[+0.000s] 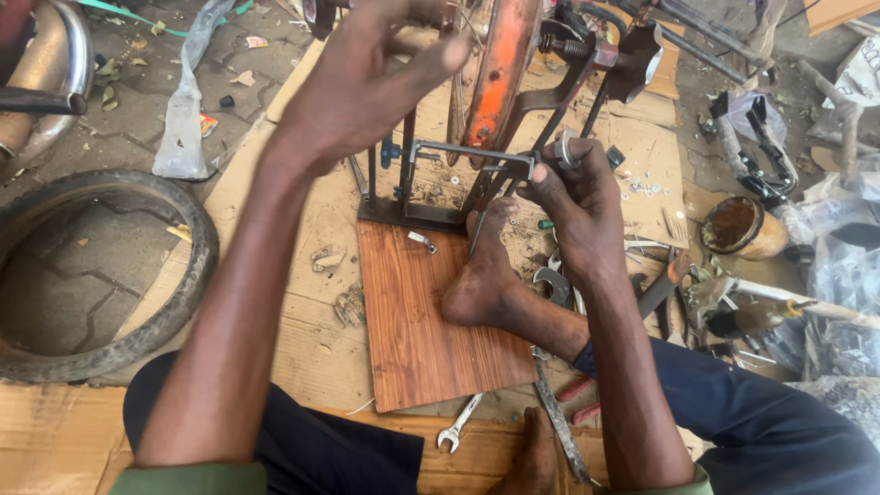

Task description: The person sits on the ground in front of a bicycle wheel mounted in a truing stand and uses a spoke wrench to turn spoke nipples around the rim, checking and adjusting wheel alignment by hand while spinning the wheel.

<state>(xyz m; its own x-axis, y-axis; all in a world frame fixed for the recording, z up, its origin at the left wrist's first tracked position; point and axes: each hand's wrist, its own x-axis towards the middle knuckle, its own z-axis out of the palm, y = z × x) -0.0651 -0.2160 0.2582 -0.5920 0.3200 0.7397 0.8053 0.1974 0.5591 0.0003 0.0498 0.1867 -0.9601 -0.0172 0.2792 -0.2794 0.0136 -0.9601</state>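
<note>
My left hand (367, 69) is raised with fingers spread and loosely curled, its fingertips close to the orange wheel rim (500, 69); I cannot tell whether they touch it. My right hand (573, 197) is closed, pinching a small metal tool against the grey bar of the stand (431, 179) that holds the rim upright. My bare foot (481, 266) presses against the stand's base, heel on the wooden board (417, 321). The board lies on cardboard (302, 330) spread over the floor. A spanner (458, 423) lies just off the board's near edge. To my left a tyre (101, 275) lies well apart from the stand, with open cardboard between. To my right, tools and a rusty tin (741, 227) crowd the ground.
</note>
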